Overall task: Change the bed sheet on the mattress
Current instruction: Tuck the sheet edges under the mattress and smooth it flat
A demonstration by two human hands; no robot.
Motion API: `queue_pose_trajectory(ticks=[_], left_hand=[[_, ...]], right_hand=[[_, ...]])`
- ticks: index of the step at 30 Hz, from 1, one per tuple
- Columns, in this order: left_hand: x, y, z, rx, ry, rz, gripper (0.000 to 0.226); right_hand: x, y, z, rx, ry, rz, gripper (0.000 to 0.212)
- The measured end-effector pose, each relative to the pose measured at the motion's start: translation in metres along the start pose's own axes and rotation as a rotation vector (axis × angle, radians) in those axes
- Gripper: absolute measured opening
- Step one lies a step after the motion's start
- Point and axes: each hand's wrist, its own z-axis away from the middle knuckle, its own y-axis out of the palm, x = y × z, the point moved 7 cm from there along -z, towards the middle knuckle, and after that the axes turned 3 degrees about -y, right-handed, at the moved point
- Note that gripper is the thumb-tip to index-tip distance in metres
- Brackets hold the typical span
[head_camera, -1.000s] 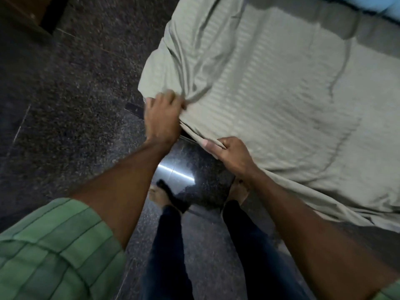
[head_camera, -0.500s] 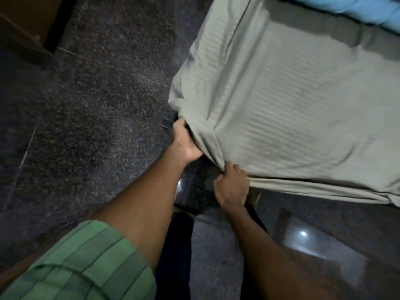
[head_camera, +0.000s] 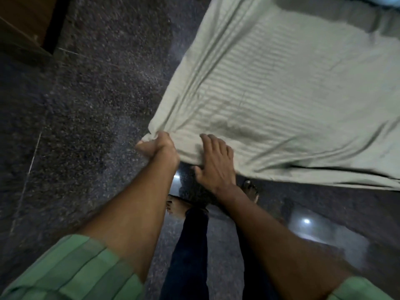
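A pale grey-green striped bed sheet (head_camera: 281, 94) covers the mattress, which fills the upper right of the view. My left hand (head_camera: 159, 146) grips the sheet's near left corner in a fist, and the cloth bunches into folds there. My right hand (head_camera: 216, 161) lies on the sheet just right of that corner, fingers straight on top and thumb at the near edge. The mattress itself is hidden under the sheet. A strip of light blue fabric (head_camera: 381, 0) shows at the top right edge.
Dark speckled polished floor (head_camera: 86, 105) spreads to the left and below, with light reflections at the lower right. A wooden piece of furniture (head_camera: 23, 22) stands at the top left. My bare feet and dark trousers (head_camera: 190, 252) are below the mattress corner.
The sheet corner has been pulled toward me over the mattress corner. My left hand came from the corner's side into a fist on the corner. My right hand moved up from the edge onto the sheet.
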Motion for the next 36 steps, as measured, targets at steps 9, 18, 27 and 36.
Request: queue_pose_trajectory(ticks=[9,18,27,36], left_hand=[[-0.114,-0.057,0.028,-0.032,0.113,0.001,0.046],[-0.164,0.025,0.084,0.495,0.86,-0.738,0.016],[-0.17,0.11,0.137,0.664,1.11,-1.388,0.025],[-0.232,0.132,0.162,0.873,0.91,-1.678,0.027]], right_hand=[[0.011,0.013,-0.084,0.52,0.208,-0.178,0.04],[-0.044,-0.055,-0.1,-0.283,0.363,-0.068,0.024],[-0.027,-0.031,-0.154,-0.253,0.315,-0.09,0.018],[-0.014,-0.084,-0.211,0.221,0.582,-0.238,0.034]])
